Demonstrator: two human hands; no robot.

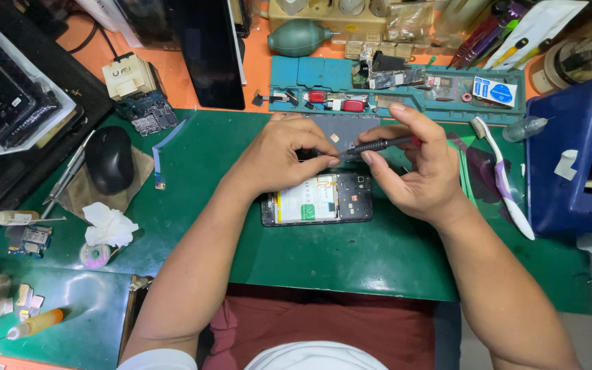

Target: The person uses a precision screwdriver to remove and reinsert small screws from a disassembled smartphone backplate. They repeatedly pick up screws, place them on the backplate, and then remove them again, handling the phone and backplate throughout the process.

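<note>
**A:** ok so what are the fingers doing? Standing right behind them here.

**B:** right hand point(416, 168) is pinched around a black screwdriver point(377, 144), thumb and forefinger on the shaft, red end poking out by the knuckles. Tip points over at the left hand point(286, 154). Left fingers are curled tight, tips pressed together on something tiny right at the driver tip. Can't tell what it is, too small.

**A:** and the phone?

**B:** phone point(316, 199) lies flat on the green mat point(351, 253), back off, white battery and black board showing. Both hands hover just above its far edge, not resting on it as far as I can see.

**A:** rest of the bench?

**B:** going off the phone: grey plate point(342, 127) just behind it, half under the hands. Teal tray point(310, 72) of parts further back. Toothbrush point(505, 181) off to the right, blue bin point(566, 157) past that. Left of the phone there's a black mouse point(109, 159), a wad of tissue point(107, 225) nearer the edge.
</note>
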